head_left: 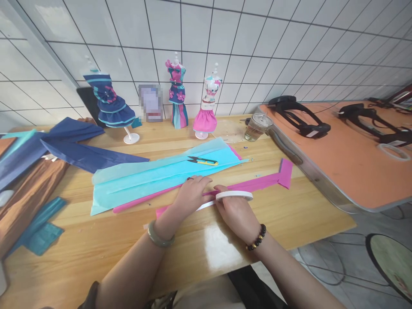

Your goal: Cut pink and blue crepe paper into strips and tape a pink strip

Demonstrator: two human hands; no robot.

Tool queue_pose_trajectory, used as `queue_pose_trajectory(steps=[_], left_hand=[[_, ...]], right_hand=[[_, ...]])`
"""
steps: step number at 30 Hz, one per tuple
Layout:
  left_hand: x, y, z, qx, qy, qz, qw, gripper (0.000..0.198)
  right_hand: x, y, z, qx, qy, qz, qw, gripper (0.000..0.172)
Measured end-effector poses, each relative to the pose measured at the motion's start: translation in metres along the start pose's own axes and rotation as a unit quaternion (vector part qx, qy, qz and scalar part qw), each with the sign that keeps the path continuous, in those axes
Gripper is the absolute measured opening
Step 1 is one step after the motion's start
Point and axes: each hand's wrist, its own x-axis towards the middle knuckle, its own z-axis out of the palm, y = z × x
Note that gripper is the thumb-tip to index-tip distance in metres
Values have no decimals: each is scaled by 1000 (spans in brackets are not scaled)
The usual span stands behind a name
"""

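My left hand (190,196) lies on a narrow pink strip (257,183), its fingers stretched out towards the right. My right hand (236,214) is closed on a roll of white tape (236,195), with the ring around its fingers. A white length of tape (207,205) runs along the strip between the two hands. At the right, the strip's end is folded over. Just beyond my hands lies a layered light-blue sheet (135,182) with a pink edge. Black-and-yellow thread snips (206,162) rest on top of it.
Three small dressed mannequins (111,101) (178,92) (207,103) stand along the wall. A lidded glass (256,128) is at the back right. Navy cloth (74,141), brown cloth (35,189) and teal pieces (45,236) lie left. Black headsets (302,118) sit on an orange table (347,167).
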Motion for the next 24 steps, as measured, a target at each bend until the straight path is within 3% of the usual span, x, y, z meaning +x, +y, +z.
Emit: queue_pose_trajectory(steps=[6,20,24], left_hand=[[0,0,1,-1,3,0,1000,35],[0,2,-5,-12,-14,2,1000,25],[-2,3,-11,-44,-26,9,999,30]], right_hand=[[-1,0,2,-18,5,-2,1000,33],[2,-3,2,-28,6,-2,1000,34],[3,-3,1,-19,3,1,1000,30]])
